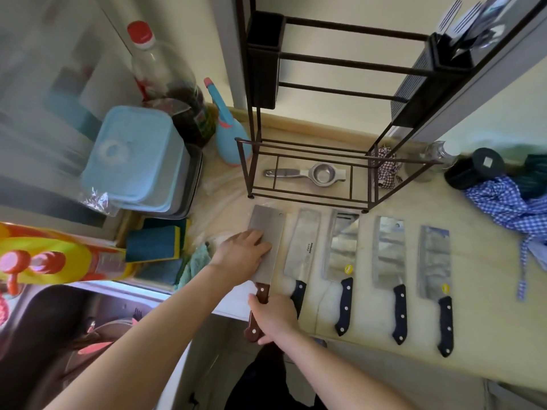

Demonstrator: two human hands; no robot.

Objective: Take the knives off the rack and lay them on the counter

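Note:
A brown-handled cleaver [268, 232] lies flat on the beige counter [488, 335], leftmost in a row of cleavers. My left hand [241, 253] rests palm-down on its blade, fingers spread. My right hand [273, 319] is closed around its brown handle near the counter's front edge. To the right lie several black-handled cleavers [302, 250], side by side, blades pointing away from me, the last one [435, 267] at the far right. The dark metal rack [310, 143] stands behind them; I see no knives in its bars.
A steel lemon squeezer [307, 174] lies on the rack's base. A blue spray bottle [226, 131], bottle and blue-lidded container [133, 158] stand at left, with sponges [154, 241] by the sink [74, 335]. A checked cloth [509, 205] and black jar [473, 170] are at right.

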